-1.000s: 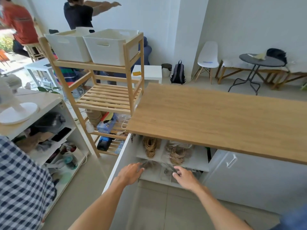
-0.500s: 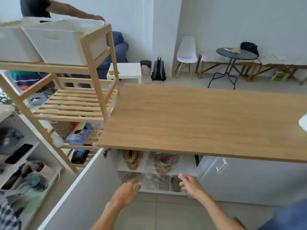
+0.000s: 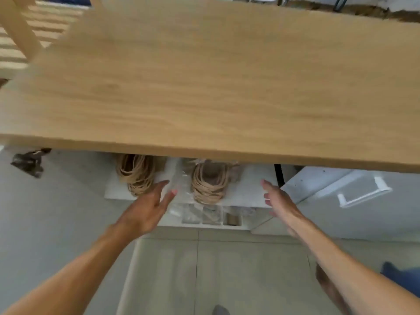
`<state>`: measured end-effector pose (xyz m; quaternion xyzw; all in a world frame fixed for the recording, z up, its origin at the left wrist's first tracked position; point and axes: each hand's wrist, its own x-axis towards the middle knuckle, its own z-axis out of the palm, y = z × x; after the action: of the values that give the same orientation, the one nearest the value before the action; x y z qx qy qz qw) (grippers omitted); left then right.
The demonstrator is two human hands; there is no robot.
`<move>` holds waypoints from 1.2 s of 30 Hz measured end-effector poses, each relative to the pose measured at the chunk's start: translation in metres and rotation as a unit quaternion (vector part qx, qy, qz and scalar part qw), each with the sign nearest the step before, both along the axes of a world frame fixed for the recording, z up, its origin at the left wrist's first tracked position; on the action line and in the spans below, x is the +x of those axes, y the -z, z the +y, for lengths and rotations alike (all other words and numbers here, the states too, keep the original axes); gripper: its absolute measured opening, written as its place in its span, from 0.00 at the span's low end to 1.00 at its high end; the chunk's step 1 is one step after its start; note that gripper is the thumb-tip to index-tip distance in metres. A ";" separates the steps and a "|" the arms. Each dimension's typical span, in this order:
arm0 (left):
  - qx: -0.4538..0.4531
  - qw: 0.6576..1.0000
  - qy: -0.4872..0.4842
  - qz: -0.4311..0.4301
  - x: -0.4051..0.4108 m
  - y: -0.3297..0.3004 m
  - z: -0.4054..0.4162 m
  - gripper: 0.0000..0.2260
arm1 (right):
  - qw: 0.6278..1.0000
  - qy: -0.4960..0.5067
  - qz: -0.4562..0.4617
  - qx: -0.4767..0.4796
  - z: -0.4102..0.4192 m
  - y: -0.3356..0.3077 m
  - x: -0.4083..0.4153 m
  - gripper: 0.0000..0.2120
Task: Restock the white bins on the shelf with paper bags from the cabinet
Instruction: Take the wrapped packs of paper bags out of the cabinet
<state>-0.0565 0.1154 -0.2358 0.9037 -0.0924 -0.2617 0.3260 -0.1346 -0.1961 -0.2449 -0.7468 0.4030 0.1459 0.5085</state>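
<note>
Head view: both hands, left hand (image 3: 148,206) and right hand (image 3: 278,202), reach empty and spread toward the plastic-wrapped bag bundle (image 3: 210,184) under the desk (image 3: 204,87), where slick wrap could slip.

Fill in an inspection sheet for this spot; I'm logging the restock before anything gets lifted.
Surface: wooden countertop bare, blurred.
Job's things: two bundles of paper bags on the cabinet's upper shelf, left bundle and right bundle, twine handles facing out; white bins out of view.
Clutter: small packets on the lower shelf, unclear.
Grippers: left hand and right hand open, either side of the right bundle, holding nothing.
Cables: nothing seen.
Surroundings: open cabinet door, tiled floor.
</note>
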 end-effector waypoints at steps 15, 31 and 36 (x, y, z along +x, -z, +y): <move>-0.213 0.938 -0.256 0.095 0.105 0.095 -0.080 0.21 | 0.995 0.055 -0.047 0.065 0.001 0.080 0.103 0.35; -0.220 0.907 -0.270 0.237 -0.002 0.078 -0.041 0.40 | 0.990 0.093 -0.046 0.094 0.045 0.084 -0.018 0.19; -0.199 0.914 -0.218 0.279 -0.065 0.068 -0.031 0.30 | 0.981 0.104 -0.043 0.158 0.070 0.087 -0.064 0.35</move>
<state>-0.1211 0.0841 -0.3042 0.7079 0.1516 -0.4019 0.5606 -0.1985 -0.1264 -0.3315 -0.6169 0.4277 0.1217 0.6493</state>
